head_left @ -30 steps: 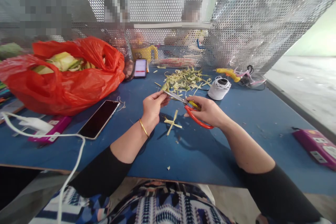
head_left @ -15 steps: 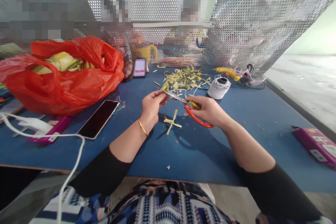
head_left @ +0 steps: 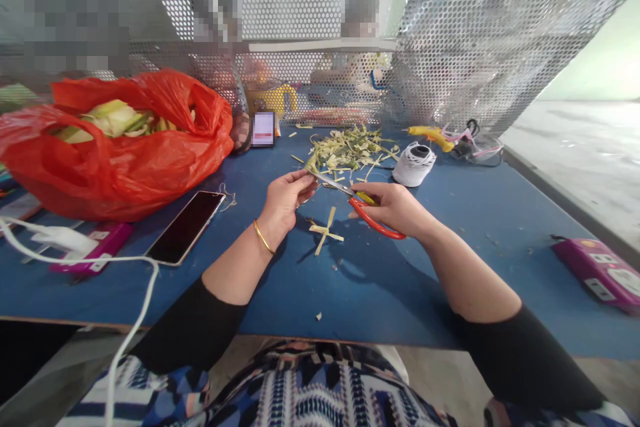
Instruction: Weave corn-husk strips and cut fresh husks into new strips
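In my right hand [head_left: 387, 205] is a pair of scissors [head_left: 371, 220] with red handles, its blades pointing left toward my other hand. My left hand [head_left: 291, 195] is closed in a pinch on a small pale green piece of husk [head_left: 311, 163], and the scissor tips meet it at the fingertips. Something yellow also shows by the right fingers, partly hidden. Just below the hands, a cross of pale husk strips [head_left: 327, 232] lies on the blue table [head_left: 380, 300]. Beyond the blades spreads a heap of husk scraps [head_left: 350, 148].
A red plastic bag [head_left: 165, 167] of husks stands at the left, with a dark-screened phone [head_left: 187, 227] before it. A white thread spool [head_left: 414, 165] and a yellow glue gun [head_left: 433, 137] sit right of the scraps. Purple power strips [head_left: 600, 270] lie at both sides; perforated mesh rises behind.
The whole view has shifted slightly. Both hands keep their grip, and the scissor blades look more closed at the husk piece.
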The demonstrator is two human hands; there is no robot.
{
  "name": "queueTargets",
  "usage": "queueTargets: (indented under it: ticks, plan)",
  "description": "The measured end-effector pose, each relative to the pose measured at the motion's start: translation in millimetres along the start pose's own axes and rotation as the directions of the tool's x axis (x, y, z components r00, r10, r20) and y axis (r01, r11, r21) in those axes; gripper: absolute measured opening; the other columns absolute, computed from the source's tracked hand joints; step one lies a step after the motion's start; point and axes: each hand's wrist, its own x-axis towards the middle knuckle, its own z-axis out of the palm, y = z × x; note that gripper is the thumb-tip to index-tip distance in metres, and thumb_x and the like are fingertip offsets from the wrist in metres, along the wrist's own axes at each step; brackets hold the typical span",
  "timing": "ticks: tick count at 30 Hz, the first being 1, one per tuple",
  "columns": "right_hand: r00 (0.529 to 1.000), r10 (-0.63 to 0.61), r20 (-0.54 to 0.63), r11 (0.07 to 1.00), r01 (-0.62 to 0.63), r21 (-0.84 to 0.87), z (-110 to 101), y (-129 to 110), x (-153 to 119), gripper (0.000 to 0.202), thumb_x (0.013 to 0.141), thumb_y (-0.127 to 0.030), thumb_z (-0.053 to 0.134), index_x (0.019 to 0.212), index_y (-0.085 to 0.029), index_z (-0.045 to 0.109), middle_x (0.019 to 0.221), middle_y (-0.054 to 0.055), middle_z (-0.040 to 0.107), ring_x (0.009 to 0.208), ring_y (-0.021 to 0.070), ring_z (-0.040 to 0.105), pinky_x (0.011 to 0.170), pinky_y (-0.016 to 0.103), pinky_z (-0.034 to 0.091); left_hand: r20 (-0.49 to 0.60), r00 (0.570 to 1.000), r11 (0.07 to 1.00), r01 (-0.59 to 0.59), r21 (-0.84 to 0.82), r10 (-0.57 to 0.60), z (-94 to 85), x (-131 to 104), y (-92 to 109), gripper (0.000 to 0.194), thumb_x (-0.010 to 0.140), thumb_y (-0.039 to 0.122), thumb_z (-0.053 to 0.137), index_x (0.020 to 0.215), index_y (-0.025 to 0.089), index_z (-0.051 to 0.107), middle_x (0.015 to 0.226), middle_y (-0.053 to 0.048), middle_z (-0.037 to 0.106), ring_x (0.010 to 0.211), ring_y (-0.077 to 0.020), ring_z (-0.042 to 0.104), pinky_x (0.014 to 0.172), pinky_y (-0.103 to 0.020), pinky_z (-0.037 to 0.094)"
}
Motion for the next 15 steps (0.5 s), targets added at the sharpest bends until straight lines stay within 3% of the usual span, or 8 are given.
queueTargets:
  ticks: [4,10,15]
  plan:
    - [1.000,0.022,-0.006,0.999,-0.022,-0.047,0.2,-2.2,0.1,0.053,0.072,-0.058,0.073,0.104,-0.016,0.078,0.070,0.000,0.061,0.063,0.0137,0.046,0.059,0.027,0.041,-0.001,1.000,1.000,0.016,0.020,-0.016,-0.3,1.7,-0.1,0.009,0.071,0.006,0.075,0.071,0.014,0.072,0.069,-0.004,0.073,0.059,-0.0104,0.066,0.062,-0.022,0.052]
    - [0.982,0.068,-0.174,0.995,-0.081,-0.064,4.9,-0.9,3.5,0.066,0.070,-0.062,0.072,0.114,-0.013,0.073,0.069,0.000,0.059,0.062,0.0144,0.046,0.060,0.029,0.040,0.008,0.999,0.998,0.039,-0.048,-0.038,0.1,-0.7,2.6,0.009,0.075,0.005,0.073,0.073,0.014,0.070,0.066,-0.002,0.071,0.059,-0.0101,0.066,0.062,-0.021,0.051]
    - [0.994,0.031,-0.106,1.000,-0.031,0.002,10.4,1.1,3.8,0.070,0.073,-0.060,0.071,0.123,-0.013,0.065,0.080,0.002,0.064,0.068,0.0157,0.052,0.063,0.029,0.043,0.029,0.998,0.990,0.061,-0.128,-0.057,2.5,-5.3,6.9,0.010,0.081,0.006,0.067,0.079,0.013,0.072,0.066,-0.001,0.071,0.059,-0.0086,0.065,0.064,-0.020,0.053]
